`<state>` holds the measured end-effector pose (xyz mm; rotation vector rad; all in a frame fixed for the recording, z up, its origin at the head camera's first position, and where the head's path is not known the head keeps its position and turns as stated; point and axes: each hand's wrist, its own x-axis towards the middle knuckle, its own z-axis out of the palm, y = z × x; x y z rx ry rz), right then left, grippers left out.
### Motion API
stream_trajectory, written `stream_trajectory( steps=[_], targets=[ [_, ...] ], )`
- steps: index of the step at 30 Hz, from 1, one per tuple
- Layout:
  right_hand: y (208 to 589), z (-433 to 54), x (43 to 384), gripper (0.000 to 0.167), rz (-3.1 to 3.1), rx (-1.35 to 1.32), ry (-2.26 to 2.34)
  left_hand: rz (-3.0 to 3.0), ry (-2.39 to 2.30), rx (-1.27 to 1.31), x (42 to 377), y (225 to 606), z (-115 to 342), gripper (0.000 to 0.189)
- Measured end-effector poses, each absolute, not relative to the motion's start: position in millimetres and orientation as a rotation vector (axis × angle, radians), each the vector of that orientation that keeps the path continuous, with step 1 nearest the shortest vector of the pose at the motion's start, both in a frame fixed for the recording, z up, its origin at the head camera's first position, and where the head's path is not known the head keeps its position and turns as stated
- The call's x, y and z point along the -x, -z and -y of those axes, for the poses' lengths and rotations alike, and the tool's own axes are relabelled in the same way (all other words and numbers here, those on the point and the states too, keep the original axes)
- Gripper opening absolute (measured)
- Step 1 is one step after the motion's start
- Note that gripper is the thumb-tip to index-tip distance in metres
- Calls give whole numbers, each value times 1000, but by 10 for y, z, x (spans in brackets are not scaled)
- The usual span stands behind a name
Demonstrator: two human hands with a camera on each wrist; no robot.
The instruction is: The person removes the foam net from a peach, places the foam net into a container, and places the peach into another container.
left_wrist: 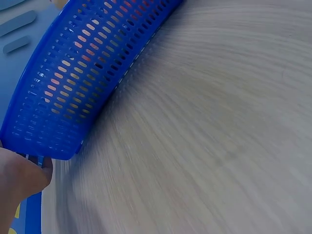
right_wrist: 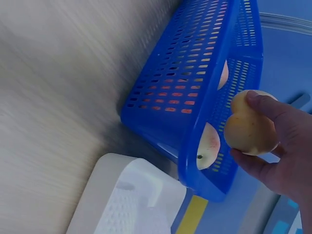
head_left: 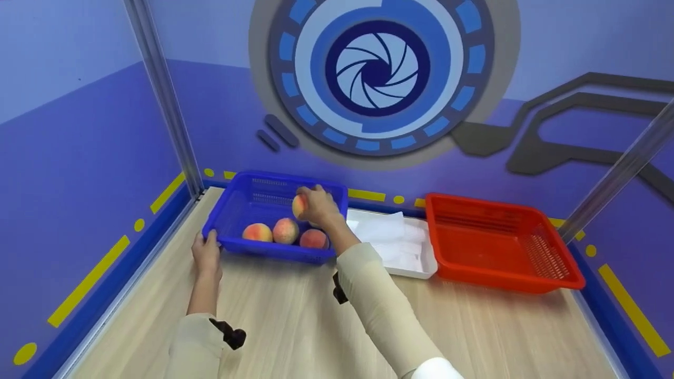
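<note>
A blue plastic basket (head_left: 274, 252) stands at the back left, with several yellow-red peaches (head_left: 286, 231) along its front side. My left hand (head_left: 207, 255) grips the basket's front left corner; in the left wrist view its fingers (left_wrist: 46, 168) are partly hidden by the rim. Over the right part of the basket, my right hand (head_left: 318, 206) holds a peach (right_wrist: 251, 129) between thumb and fingers. The right wrist view shows that peach's yellowish, cleft side, raised above the rim. Another peach (right_wrist: 208, 146) lies below it inside the basket.
Right of the blue basket sits a white tray (head_left: 429, 258) with white paper (head_left: 387, 237) in it. A red basket (head_left: 489, 273) stands at the back right. The wooden tabletop (head_left: 284, 316) is bounded by blue-purple wall panels (head_left: 79, 173).
</note>
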<state>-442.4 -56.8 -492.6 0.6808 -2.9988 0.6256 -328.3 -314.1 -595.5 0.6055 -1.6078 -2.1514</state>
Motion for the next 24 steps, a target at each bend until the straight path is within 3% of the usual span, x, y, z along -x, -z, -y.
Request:
stream_trajectory(
  steps=[17, 24],
  targets=[
    [5185, 769, 4501, 69, 2995, -612, -595, 1629, 2137, -617, 3295, 5942, 3150, 53],
    [5046, 770, 4472, 69, 3077, -772, -791, 1602, 2139, -624, 3272, 5955, 3174, 53]
  ],
)
